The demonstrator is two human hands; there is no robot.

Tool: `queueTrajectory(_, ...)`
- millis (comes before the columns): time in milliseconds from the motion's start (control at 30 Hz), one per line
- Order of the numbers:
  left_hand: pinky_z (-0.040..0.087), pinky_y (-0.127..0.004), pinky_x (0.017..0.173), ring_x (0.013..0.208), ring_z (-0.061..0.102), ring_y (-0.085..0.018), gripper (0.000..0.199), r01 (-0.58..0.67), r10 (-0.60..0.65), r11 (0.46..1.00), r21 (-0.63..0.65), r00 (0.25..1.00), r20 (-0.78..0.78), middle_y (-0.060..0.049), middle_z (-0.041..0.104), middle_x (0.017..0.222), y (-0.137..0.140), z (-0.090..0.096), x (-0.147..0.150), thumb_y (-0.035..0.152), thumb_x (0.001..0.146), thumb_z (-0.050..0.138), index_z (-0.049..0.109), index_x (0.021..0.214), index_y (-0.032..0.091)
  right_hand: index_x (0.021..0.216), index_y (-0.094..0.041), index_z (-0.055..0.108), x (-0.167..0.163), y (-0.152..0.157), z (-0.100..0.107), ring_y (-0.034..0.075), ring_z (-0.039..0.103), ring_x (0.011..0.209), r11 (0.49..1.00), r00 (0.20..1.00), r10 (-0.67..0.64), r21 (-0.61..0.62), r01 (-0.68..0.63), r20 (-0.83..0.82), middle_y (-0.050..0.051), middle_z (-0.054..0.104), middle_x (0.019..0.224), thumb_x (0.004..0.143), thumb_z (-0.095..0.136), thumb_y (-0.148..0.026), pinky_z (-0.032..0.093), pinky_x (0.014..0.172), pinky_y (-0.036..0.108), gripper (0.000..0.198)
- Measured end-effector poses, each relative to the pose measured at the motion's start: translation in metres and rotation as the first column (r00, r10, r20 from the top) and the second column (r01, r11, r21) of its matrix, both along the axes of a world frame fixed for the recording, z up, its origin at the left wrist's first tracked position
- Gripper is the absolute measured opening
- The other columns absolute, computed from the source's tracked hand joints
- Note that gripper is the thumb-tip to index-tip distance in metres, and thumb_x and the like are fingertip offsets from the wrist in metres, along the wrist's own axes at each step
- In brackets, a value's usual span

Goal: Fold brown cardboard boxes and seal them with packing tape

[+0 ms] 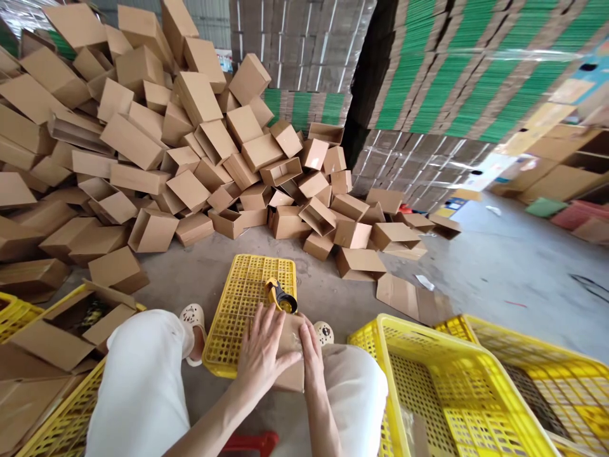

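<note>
A small brown cardboard box (290, 332) is held between my two hands over the near right part of an upside-down yellow plastic crate (233, 298). My left hand (261, 350) lies over its left side and top, fingers stretched forward and thumb across it. Along the right side, my right hand (312, 352) presses with its fingers together. The box looks closed, with a shiny strip like tape on top. Just beyond my fingertips, a yellow and black tape dispenser (281, 297) rests on the crate. The underside of the box is hidden.
A big heap of small cardboard boxes (200, 146) fills the floor ahead. Yellow crates (387, 355) stand to my right. An open carton (57, 336) sits on another crate at left. Stacked flat cardboard (438, 82) rises behind. Part of something red (252, 441) shows below me.
</note>
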State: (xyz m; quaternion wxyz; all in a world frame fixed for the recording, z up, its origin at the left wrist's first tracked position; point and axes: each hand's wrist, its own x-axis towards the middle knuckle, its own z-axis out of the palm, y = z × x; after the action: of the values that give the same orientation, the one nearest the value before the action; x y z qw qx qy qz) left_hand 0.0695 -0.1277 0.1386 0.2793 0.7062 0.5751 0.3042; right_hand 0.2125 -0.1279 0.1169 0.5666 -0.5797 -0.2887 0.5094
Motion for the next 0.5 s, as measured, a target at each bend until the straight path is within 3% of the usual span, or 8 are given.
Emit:
queueTrajectory(100,0.014,-0.054,0.135,0.166,0.014,-0.034,0.060,0.003,-0.005,1.000,0.028,0.996,0.085,-0.006,0.036,0.174,0.004,-0.006,-0.008,0.052,0.103,0.053,0.052,0.157,0.027,0.152,-0.030,0.060,0.000,-0.015,0.003,0.029,0.042,0.155,0.997,0.997,0.077,0.012,-0.076,-0.004,0.002,0.053,0.162,0.087,0.068,-0.075,0.040,0.127,0.045,0.080)
queueTrajectory(200,0.015,-0.049,0.135,0.166,0.016,-0.029,0.059,-0.010,0.011,1.000,-0.002,0.982,0.190,-0.007,0.032,0.175,0.007,-0.014,-0.016,0.043,0.105,0.045,0.044,0.162,0.025,0.157,-0.034,0.053,0.000,-0.038,0.006,0.026,0.028,0.162,0.993,0.992,0.117,0.016,-0.118,0.055,-0.002,0.044,0.168,0.089,0.067,-0.075,0.032,0.131,0.043,0.082)
queueTrajectory(333,0.012,-0.044,0.136,0.166,0.016,-0.025,0.070,-0.067,0.107,0.989,-0.129,0.935,0.339,-0.007,0.030,0.176,0.010,-0.025,-0.021,0.043,0.102,0.049,0.031,0.167,0.026,0.157,-0.036,0.053,0.003,-0.054,0.006,0.027,0.029,0.162,0.993,0.990,0.117,-0.033,-0.115,0.083,-0.003,0.048,0.165,0.087,0.069,-0.076,0.035,0.129,0.044,0.082)
queueTrajectory(500,0.010,-0.040,0.136,0.166,0.015,-0.023,0.075,-0.107,0.216,0.960,-0.257,0.868,0.448,-0.006,0.023,0.178,0.017,-0.031,-0.029,0.050,0.102,0.048,0.028,0.168,0.022,0.157,-0.030,0.054,0.005,-0.024,0.006,0.030,0.036,0.158,0.990,0.976,0.141,-0.028,-0.138,0.169,0.002,0.049,0.165,0.079,0.075,-0.077,0.030,0.131,0.045,0.093)
